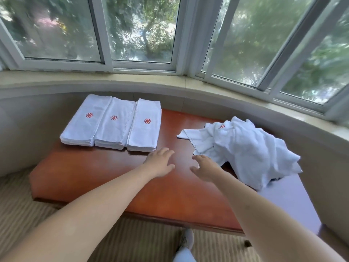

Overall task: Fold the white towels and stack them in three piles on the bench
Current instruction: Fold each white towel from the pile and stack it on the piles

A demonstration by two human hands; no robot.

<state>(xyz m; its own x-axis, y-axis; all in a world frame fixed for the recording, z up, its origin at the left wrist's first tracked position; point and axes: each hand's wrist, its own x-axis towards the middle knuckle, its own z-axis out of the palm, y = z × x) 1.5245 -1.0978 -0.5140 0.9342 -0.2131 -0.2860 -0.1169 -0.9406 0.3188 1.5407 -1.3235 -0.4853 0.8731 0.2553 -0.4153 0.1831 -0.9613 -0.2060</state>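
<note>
Three piles of folded white towels (pixel 111 122) are set side by side at the far left of the wooden counter (pixel 117 176), edges touching and red flower emblems turned up, presumably so the stacks stay even. A heap of unfolded towels (pixel 247 148) is left crumpled on the right part of the counter, one corner spread flat toward the middle. Between piles and heap a bare stretch is kept, likely as folding room. Both hands are held over it with nothing grasped: the left hand (pixel 160 164) with fingers straight and spread, the right hand (pixel 204 168) with fingers relaxed, just beside the heap's near edge, seemingly placed for the next towel to be taken.
</note>
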